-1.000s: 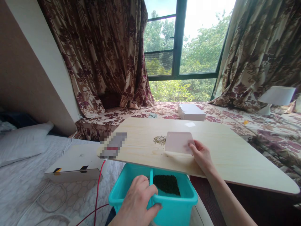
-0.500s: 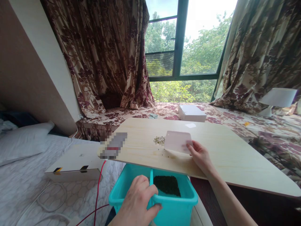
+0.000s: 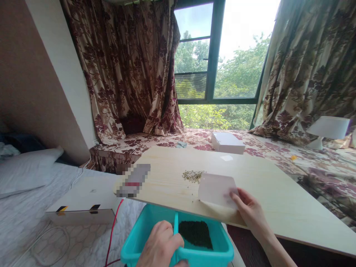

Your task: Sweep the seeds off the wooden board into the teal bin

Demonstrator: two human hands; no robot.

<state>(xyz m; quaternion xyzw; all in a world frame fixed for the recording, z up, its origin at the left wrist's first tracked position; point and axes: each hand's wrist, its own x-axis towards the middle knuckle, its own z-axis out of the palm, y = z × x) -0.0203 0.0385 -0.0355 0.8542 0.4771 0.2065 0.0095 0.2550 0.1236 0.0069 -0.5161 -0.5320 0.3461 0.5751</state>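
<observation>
My right hand (image 3: 250,207) pinches a translucent, frosted plastic sheet (image 3: 215,189) by its right side, low over the pale wooden board (image 3: 169,167). A scattered pile of small brownish-green grains (image 3: 190,175) lies just beyond the sheet's left corner, and a few loose ones are dotted nearer the board's front edge. Below that edge, my left hand (image 3: 162,241) is closed over the front rim and divider of a turquoise two-part bin (image 3: 208,255). Dark granular stuff (image 3: 196,233) covers part of the right compartment's floor. My hand hides much of the left compartment.
A blurred-out device (image 3: 133,181) with a red cable (image 3: 112,226) lies at the board's left end. Left of it, a white box (image 3: 83,196) rests on the bed. A small white piece (image 3: 226,158) is on the board; another white box (image 3: 228,141) and a lamp (image 3: 329,128) stand behind.
My right hand has drawn the sheet toward me and slightly right, exposing more of the grain pile. My left hand stays on the bin. The view has tilted up slightly.
</observation>
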